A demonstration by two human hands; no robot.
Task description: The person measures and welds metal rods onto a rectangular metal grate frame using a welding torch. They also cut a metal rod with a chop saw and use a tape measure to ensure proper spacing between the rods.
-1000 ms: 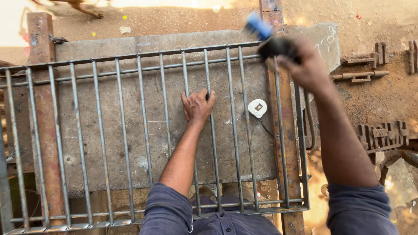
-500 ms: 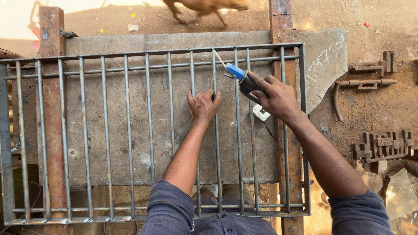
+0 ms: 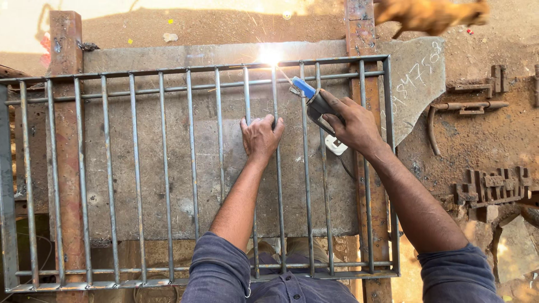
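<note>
A steel grille (image 3: 137, 168) of vertical bars lies flat on a grey metal table (image 3: 191, 56). My left hand (image 3: 261, 136) presses flat on the bars near the grille's middle. My right hand (image 3: 351, 122) grips a black and blue welding electrode holder (image 3: 311, 98). Its rod reaches up left to the top rail, where a bright spark (image 3: 270, 56) glows at a bar joint.
Two rusty upright posts (image 3: 66, 151) (image 3: 362, 33) run under the grille. A small white box (image 3: 336, 146) with a cable lies on the table by my right wrist. Rusty clamps and scrap iron (image 3: 488, 185) lie on the dirt at right. An animal (image 3: 432, 14) passes at top right.
My right hand has come down from above the grille and brought the electrode to the top rail, where an arc is now burning. My left hand has stayed on the bars.
</note>
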